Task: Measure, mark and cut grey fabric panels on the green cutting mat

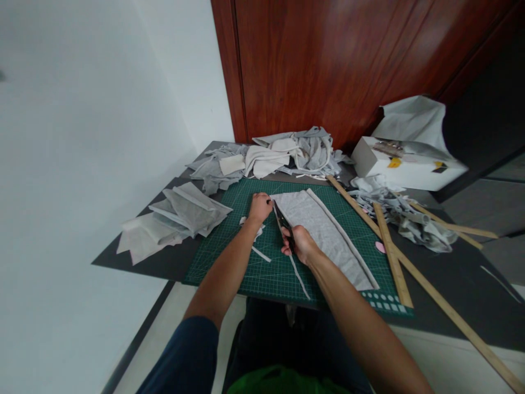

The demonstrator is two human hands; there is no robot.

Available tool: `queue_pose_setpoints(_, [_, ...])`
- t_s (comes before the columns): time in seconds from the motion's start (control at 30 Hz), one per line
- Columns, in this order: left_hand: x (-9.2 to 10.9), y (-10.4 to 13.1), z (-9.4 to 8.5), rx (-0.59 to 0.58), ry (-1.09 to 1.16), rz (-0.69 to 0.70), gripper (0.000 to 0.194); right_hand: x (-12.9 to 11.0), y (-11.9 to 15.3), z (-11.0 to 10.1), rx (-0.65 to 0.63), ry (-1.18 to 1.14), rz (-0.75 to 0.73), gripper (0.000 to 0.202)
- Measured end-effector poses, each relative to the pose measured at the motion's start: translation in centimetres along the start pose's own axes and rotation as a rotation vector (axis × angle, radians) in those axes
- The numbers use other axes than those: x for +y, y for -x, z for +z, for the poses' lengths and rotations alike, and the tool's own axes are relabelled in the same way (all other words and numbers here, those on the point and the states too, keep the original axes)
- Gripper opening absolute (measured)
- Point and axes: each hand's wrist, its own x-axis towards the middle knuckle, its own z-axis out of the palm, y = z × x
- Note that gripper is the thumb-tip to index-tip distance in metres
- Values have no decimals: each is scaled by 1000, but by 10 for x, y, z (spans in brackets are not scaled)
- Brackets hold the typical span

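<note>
Gripping black scissors (280, 218) in your right hand (301, 243), you have the blades at the left edge of the grey fabric panel (328, 235), centre frame. Your left hand (261, 207) seems to pinch its upper-left corner; a forward slip could nick those fingers, slack cloth could skew the cut. The panel extends rightward from both hands.
</note>
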Motion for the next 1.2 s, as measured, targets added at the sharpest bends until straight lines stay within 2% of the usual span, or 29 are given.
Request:
queue_pose_setpoints(0.23, [0,-1,0,-14,-18,-3,22,-7,-4,3,-16,-12,17,23])
queue_pose_setpoints(0.43, [0,0,-1,-16,-18,-2,24,-7,-8,7,29,-4,-11,17])
queue_pose_setpoints(0.6, [0,0,0,-13,-18,0,24,-10,-11,5,-25,-16,-5,19])
queue_pose_setpoints(0.77, [1,0,-1,-18,-3,-5,24,-12,-14,6,7,10,-15,18])
queue_pose_setpoints(0.97, [3,1,-5,-25,11,-28,24,-18,-22,8,-27,-4,0,21])
queue_pose_setpoints(1.2, [1,0,-5,-2,63,-62,20,-21,-32,8,-6,24,-46,13])
